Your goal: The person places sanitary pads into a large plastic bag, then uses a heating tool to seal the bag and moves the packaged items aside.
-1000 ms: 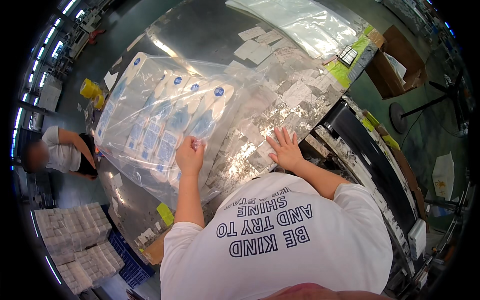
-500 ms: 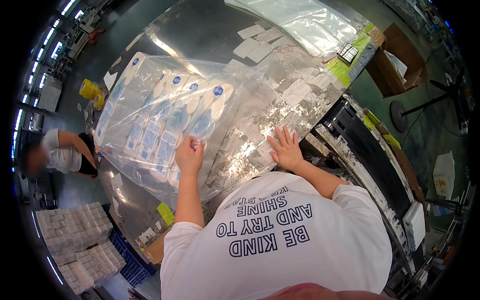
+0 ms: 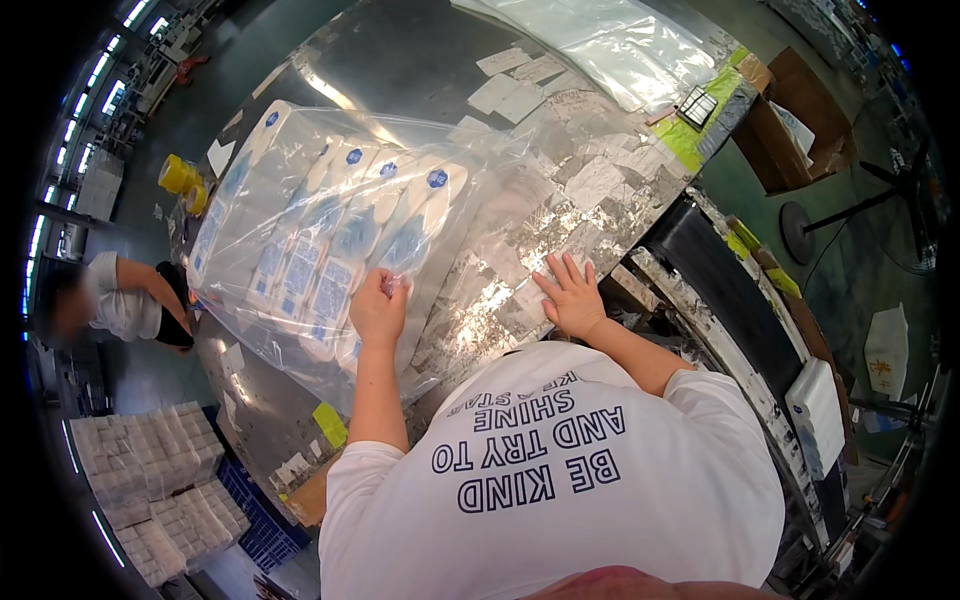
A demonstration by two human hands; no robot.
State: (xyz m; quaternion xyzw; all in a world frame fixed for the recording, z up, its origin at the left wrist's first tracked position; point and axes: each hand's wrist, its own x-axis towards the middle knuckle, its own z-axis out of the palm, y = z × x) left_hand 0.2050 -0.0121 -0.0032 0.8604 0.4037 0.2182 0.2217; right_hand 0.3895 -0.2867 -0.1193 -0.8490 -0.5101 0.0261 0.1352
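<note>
A large clear plastic bag (image 3: pixel 470 180) lies on the worktable, with several white-and-blue soft packs (image 3: pixel 340 235) side by side inside it. My left hand (image 3: pixel 379 305) is closed on the near right part of the bag, pinching a gathered bit of film. Flat on the table close to its near right edge rests my right hand (image 3: pixel 572 300), fingers spread, holding nothing. Worn paper scraps cover the metal tabletop (image 3: pixel 400 50) around that hand.
Clear bags (image 3: pixel 610 45) lie at the far edge. On the right runs a black conveyor (image 3: pixel 735 285) carrying a white pack (image 3: pixel 815 415); beyond stand a carton (image 3: pixel 800 130) and a stand (image 3: pixel 800 232). Left are yellow tape rolls (image 3: pixel 180 175), a person (image 3: pixel 130 300) and stacked packs (image 3: pixel 150 460).
The white pack on the conveyor has moved up along the belt, away from me. My hands and the bag have hardly shifted.
</note>
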